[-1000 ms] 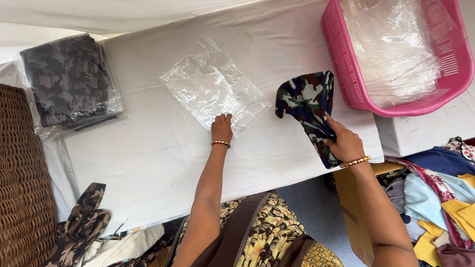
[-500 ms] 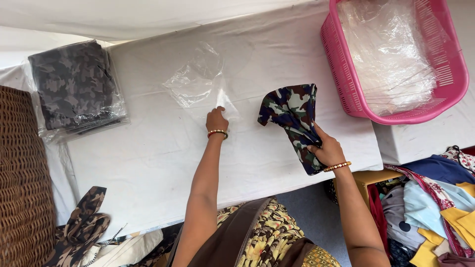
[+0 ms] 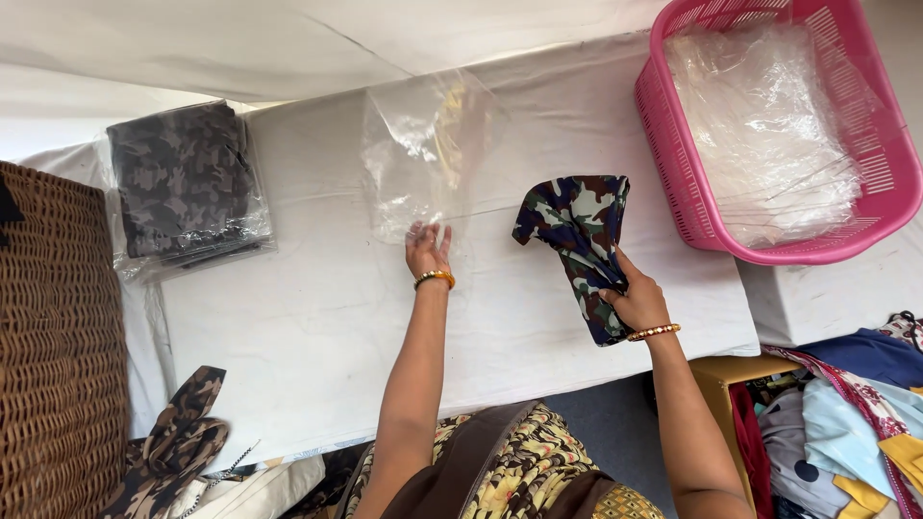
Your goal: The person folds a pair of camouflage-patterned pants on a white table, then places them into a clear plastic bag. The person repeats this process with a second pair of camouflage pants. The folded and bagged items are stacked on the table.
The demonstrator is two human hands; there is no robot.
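Left hand (image 3: 429,252) fingers pinch empty clear bag (image 3: 423,154); right hand (image 3: 636,300) grips camouflage cloth (image 3: 580,240); pink basket (image 3: 673,183) holds plastic bags (image 3: 764,135).

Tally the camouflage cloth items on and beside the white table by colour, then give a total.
Blue-green camouflage cloth, held in the right hand: 1
Grey camouflage cloth, packed in a clear bag: 1
Brown camouflage cloth, beside the wicker basket: 1
Total: 3

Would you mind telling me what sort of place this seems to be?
Probably a small garment packing station: a white-covered table, a pink basket of clear plastic bags, a bagged stack of camouflage cloth, and more clothes heaped at the right.
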